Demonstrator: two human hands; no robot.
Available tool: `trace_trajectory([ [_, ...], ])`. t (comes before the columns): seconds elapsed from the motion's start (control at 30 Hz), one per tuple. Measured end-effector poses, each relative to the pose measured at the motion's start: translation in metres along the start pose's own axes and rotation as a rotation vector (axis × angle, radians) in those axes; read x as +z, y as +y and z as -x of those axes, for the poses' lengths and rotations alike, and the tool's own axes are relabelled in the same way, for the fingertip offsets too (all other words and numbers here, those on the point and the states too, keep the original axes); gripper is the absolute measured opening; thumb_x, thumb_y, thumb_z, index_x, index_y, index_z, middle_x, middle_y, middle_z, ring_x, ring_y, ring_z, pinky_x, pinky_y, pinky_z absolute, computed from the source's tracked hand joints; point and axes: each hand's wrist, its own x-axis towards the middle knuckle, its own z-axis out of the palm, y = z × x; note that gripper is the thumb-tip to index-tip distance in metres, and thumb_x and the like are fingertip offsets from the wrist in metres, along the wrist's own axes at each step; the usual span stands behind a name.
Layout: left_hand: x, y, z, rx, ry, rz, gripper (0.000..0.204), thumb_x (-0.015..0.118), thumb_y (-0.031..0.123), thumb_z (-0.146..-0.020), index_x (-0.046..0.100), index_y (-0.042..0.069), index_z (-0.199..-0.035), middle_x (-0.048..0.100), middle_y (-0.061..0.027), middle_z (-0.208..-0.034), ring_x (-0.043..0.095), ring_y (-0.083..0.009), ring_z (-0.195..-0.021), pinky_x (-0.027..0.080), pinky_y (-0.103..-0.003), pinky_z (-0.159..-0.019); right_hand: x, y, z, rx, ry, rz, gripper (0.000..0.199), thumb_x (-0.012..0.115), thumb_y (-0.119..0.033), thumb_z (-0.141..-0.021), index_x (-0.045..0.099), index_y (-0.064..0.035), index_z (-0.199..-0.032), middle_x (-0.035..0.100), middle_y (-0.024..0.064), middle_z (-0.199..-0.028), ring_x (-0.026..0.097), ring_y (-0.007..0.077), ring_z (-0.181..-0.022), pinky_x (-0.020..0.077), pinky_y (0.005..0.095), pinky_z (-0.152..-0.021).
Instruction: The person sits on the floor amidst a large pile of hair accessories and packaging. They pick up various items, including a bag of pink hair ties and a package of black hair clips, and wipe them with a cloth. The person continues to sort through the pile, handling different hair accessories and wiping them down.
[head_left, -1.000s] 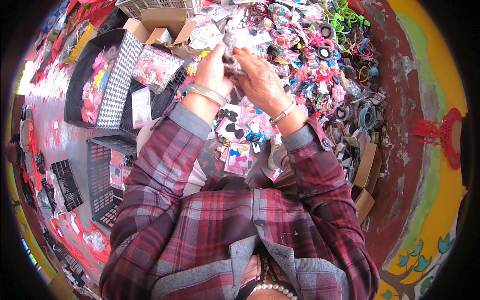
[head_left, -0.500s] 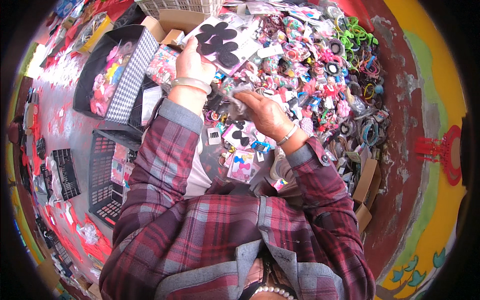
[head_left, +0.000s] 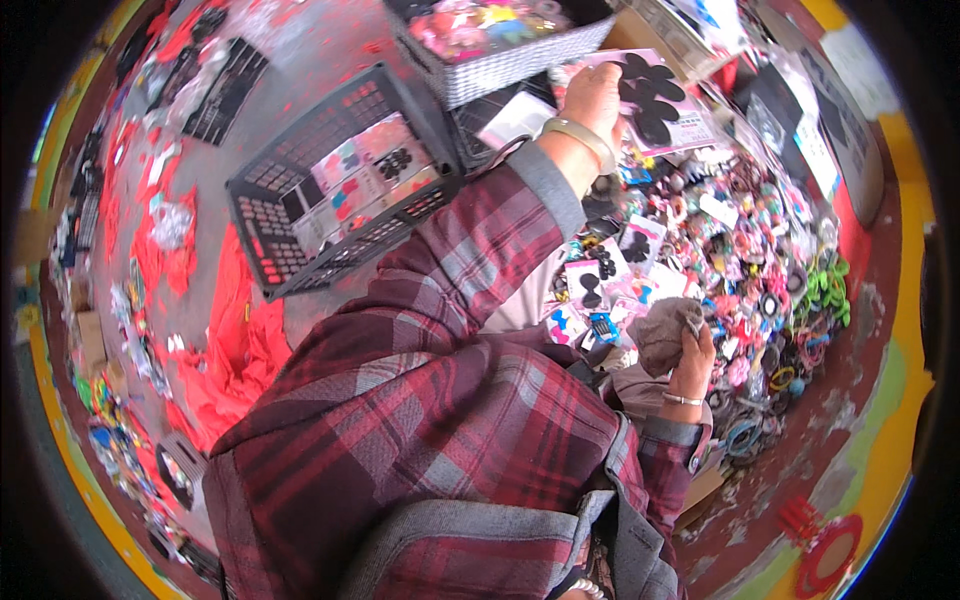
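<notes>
My left hand (head_left: 592,98) is raised toward the top of the view and grips a clear pack of black hair bows on a pink card (head_left: 655,100). A pale bangle sits on that wrist. My right hand (head_left: 695,350) is lower, close to my body, and clutches a bunched grey-brown cloth (head_left: 664,332). Both arms wear a red plaid shirt with grey cuffs. Below and right of my hands lies a heap of colourful hair accessories (head_left: 760,260), with several carded bows (head_left: 600,280) near my right hand.
A black plastic crate (head_left: 300,215) with carded items stands at centre left. A white woven basket (head_left: 500,62) of bright items sits at the top. Red cloth (head_left: 235,350) lies on the grey floor at left. A cardboard box (head_left: 700,490) is near my right elbow.
The view has swung left. My left hand has lifted the pack of black bows up and away, and my right hand has dropped back toward my body, now holding a cloth.
</notes>
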Motion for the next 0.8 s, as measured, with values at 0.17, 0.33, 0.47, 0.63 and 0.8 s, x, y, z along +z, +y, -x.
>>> trace_trajectory([
  [0.17,-0.103,0.098,0.005,0.304,-0.202,-0.010,0.020,0.052,0.005,-0.075,0.057,-0.002,-0.093,0.060,-0.0102,-0.087,0.057,-0.0226,-0.080,0.044,-0.035,-0.077,0.018,0.000,0.006,0.089,-0.009,-0.073,0.028,0.043,0.000,-0.082,0.052,0.0011,-0.108,0.057,0.0077,-0.100,0.057,0.0176,-0.087,0.0462,0.0285,-0.076],
  [0.33,-0.301,0.220,0.012,0.302,0.445,-0.151,0.008,0.058,0.007,-0.074,0.055,0.006,-0.082,0.059,-0.0074,-0.078,0.059,-0.0204,-0.071,0.048,-0.031,-0.055,0.027,0.001,-0.002,0.169,-0.007,-0.018,0.026,0.046,-0.002,-0.081,0.052,0.0001,-0.105,0.059,0.0073,-0.093,0.057,0.0177,-0.081,0.0466,0.0285,-0.071],
  [0.47,-0.415,0.282,0.057,0.420,0.757,-0.051,0.015,0.055,0.010,-0.075,0.056,0.007,-0.090,0.058,-0.0092,-0.086,0.059,-0.0235,-0.076,0.047,-0.039,-0.065,0.024,0.018,-0.010,0.182,0.011,0.063,0.025,0.046,-0.004,-0.080,0.052,0.0014,-0.103,0.058,0.0094,-0.093,0.057,0.0199,-0.078,0.0463,0.0307,-0.069],
  [0.63,-0.497,0.295,0.073,0.357,1.240,-0.103,0.017,0.051,0.018,-0.080,0.056,0.006,-0.091,0.056,-0.0084,-0.079,0.057,-0.0212,-0.069,0.046,-0.037,-0.063,0.020,0.034,-0.020,0.248,0.034,0.152,0.024,0.047,-0.003,-0.079,0.052,0.0018,-0.102,0.057,0.0096,-0.092,0.057,0.0203,-0.077,0.0465,0.0309,-0.068],
  [0.8,-0.560,0.297,0.064,0.187,1.353,-0.784,0.019,0.049,0.016,-0.082,0.061,0.002,-0.079,0.059,-0.0104,-0.071,0.056,-0.0197,-0.066,0.041,-0.029,-0.050,0.017,0.048,-0.026,0.327,0.040,0.161,0.027,0.046,-0.001,-0.077,0.051,0.0032,-0.104,0.057,0.0116,-0.093,0.057,0.0225,-0.078,0.0477,0.0326,-0.068],
])
